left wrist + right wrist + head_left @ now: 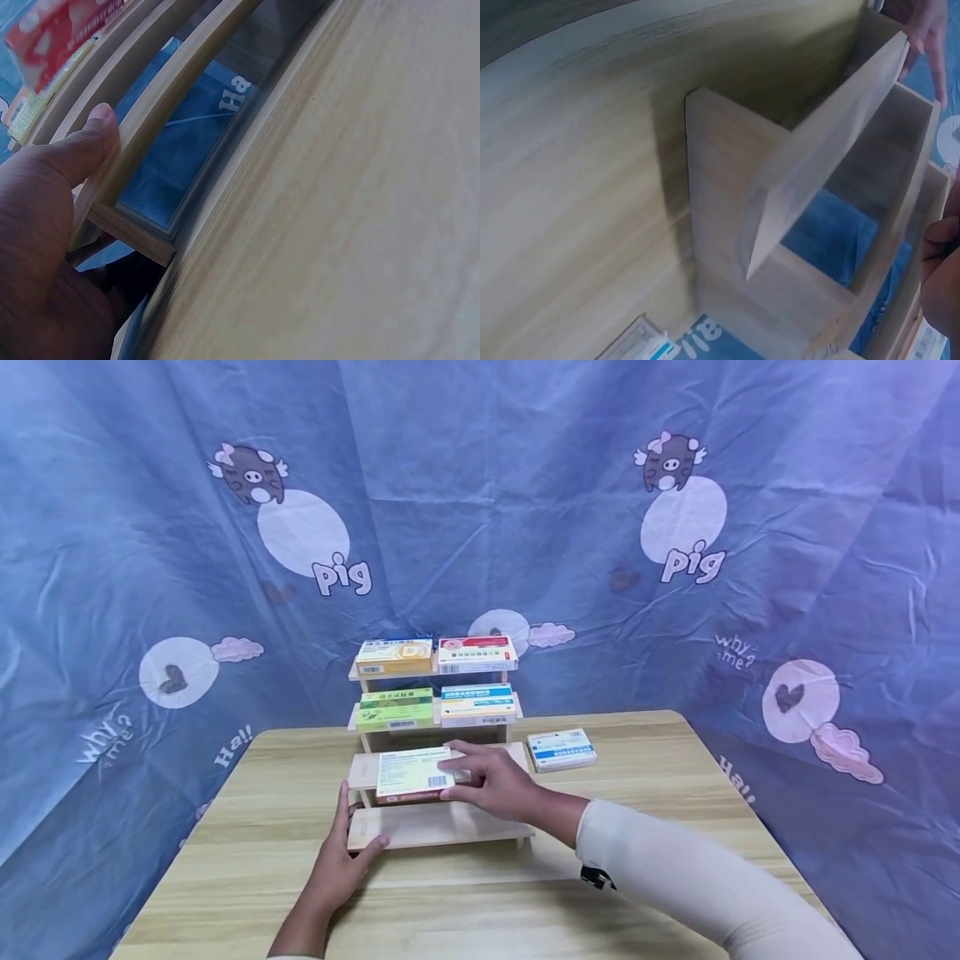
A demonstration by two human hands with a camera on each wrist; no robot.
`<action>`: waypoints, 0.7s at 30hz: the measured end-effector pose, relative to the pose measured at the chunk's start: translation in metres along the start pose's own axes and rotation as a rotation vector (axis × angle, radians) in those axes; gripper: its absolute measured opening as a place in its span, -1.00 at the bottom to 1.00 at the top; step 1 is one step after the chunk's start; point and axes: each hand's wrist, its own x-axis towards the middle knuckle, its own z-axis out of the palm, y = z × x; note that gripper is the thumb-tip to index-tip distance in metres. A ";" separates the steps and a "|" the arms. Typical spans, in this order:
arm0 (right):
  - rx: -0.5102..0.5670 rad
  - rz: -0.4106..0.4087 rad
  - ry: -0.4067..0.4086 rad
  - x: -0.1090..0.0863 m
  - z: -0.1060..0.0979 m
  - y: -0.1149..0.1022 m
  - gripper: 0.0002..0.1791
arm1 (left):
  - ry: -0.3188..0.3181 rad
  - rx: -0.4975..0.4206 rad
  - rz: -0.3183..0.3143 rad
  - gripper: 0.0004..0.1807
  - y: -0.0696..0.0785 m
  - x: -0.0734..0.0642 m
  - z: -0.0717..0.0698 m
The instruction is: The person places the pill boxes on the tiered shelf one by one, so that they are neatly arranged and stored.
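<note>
A wooden tiered shelf (442, 828) stands on the table. My left hand (335, 867) holds the left end of its lowest tier; in the left wrist view the thumb (99, 135) lies against the board. My right hand (498, 783) pinches the right side of a cream medicine box (408, 770) with a dark red front edge, at the second tier from the bottom. Whether that box rests fully on the tier I cannot tell. In the right wrist view my right hand (943, 281) shows only partly at the right edge.
Above sit a green box (396, 708), a blue-and-white box (477, 703), a yellow-and-white box (393, 653) and a red-and-white box (477, 653). Another blue-and-white box (562, 750) lies on the wooden table (645, 827), right of the shelf. A blue curtain (495, 527) hangs behind.
</note>
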 end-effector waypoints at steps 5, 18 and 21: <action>-0.062 -0.028 0.028 0.003 0.016 0.002 -0.54 | 0.004 0.001 0.007 0.31 -0.001 0.000 0.002; -0.044 0.093 0.059 0.016 0.034 -0.008 -0.49 | 0.002 -0.006 0.007 0.31 -0.002 0.001 0.001; 0.049 0.124 0.060 0.021 0.033 -0.008 -0.47 | 0.001 -0.006 -0.003 0.31 -0.002 0.001 0.001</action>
